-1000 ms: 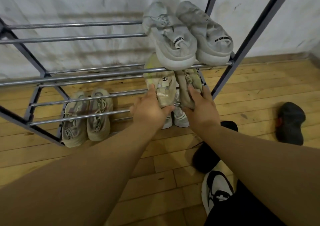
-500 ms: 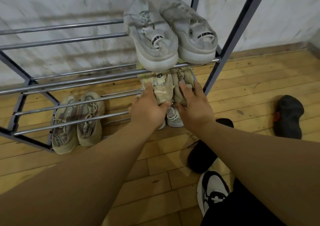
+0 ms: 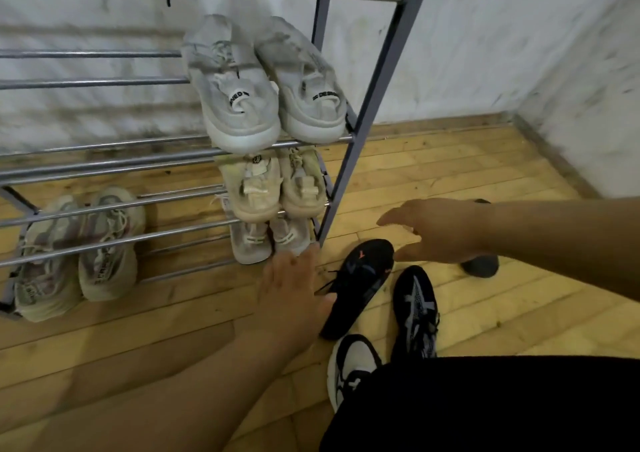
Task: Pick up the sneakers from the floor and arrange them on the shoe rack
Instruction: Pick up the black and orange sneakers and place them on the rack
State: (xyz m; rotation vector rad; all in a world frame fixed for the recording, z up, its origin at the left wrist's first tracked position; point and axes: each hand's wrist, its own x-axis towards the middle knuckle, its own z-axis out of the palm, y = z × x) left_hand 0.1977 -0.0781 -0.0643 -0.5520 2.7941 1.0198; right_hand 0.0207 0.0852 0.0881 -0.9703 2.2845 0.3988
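Wood floor (image 3: 502, 188) right of the rack (image 3: 375, 98) is carrying a black sneaker (image 3: 360, 285) & a patterned sneaker (image 3: 415, 309). You're hovering left hand (image 3: 294, 289) & right hand (image 3: 440, 233) beside them, both open, holding nothing. Prob. light, soft uppers, stiff soles; be grabbing heel collars.

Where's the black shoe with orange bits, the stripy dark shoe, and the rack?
black shoe with orange bits (image 3: 360, 285): head view, its middle.
stripy dark shoe (image 3: 415, 309): head view, its top.
rack (image 3: 369, 105): head view, right front post.
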